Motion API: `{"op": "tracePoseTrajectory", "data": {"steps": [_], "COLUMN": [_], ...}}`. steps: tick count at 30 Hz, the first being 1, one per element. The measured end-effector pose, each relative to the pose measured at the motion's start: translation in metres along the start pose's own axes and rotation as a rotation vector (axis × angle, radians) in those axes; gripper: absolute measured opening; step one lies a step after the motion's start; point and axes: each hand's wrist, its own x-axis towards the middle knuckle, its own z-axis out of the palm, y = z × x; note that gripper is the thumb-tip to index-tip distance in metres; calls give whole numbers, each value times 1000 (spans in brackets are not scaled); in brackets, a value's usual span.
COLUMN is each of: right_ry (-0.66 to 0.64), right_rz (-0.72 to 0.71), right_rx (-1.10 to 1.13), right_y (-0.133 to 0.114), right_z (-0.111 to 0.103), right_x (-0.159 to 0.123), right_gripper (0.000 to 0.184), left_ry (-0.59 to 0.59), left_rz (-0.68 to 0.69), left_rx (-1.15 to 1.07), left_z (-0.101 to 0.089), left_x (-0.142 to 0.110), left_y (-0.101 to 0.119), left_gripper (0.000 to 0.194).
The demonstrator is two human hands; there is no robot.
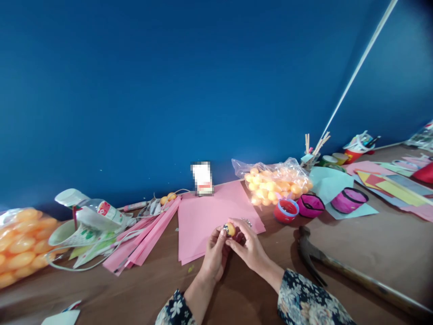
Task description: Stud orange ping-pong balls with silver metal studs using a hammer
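Observation:
A small yellow-orange plastic ball (231, 229) with a silvery metal piece on its left side is held between my two hands, over the front edge of the pink paper sheets (209, 216). My left hand (214, 253) pinches it from the left, with the thumb at the metal piece. Around its right side curl the fingers and thumb of my right hand (252, 250). Small silvery pieces (247, 222) lie on the paper just behind my right hand. The undersides of the fingers are hidden.
A clear bag of orange balls (270, 185) lies behind, another bag (23, 243) at far left. A claw hammer (352, 271), red cup (286, 211) and magenta pouches (310, 206) are right. Pink strips (152, 234), a cable and a bottle (101, 212) lie left. A blue wall (203, 90) closes the back.

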Motion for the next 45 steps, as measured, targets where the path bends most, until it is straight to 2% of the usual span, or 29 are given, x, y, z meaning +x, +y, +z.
{"op": "tracePoseTrajectory", "data": {"steps": [2, 5, 8, 14, 17, 22, 27, 33, 39, 45], "right_ry": [14, 16, 11, 0, -5, 0, 36, 0, -10, 4], "right_rz": [28, 50, 40, -6, 19, -2, -78, -80, -68, -123], "right_rx": [10, 10, -13, -41, -39, -73, -121, -116, -79, -131], "right_y": [1, 3, 4, 8, 9, 7, 3, 7, 9, 5], "right_z": [1, 0, -2, 1, 2, -2, -2, 1, -2, -2], "right_x": [0, 2, 3, -1, -2, 1, 1, -1, 1, 2], "right_gripper": [43, 34, 34, 37, 43, 35, 30, 44, 35, 37], "left_ry": [14, 8, -7, 18, 28, 12, 0, 18, 7, -8], "left_rz": [0, -10, -27, 0, -4, 2, 15, 22, 15, 38], "left_rx": [-24, -40, -42, -78, -78, -49, -14, -3, -10, 1], "left_z": [-1, -4, -5, -9, -9, -6, -3, -4, -4, -4], "left_x": [1, 2, 3, 4, 4, 3, 2, 2, 2, 2], "left_y": [0, -1, -3, -4, -3, -1, 1, 1, 1, 1], "left_gripper": [20, 25, 30, 26, 28, 29, 21, 21, 20, 20]}}
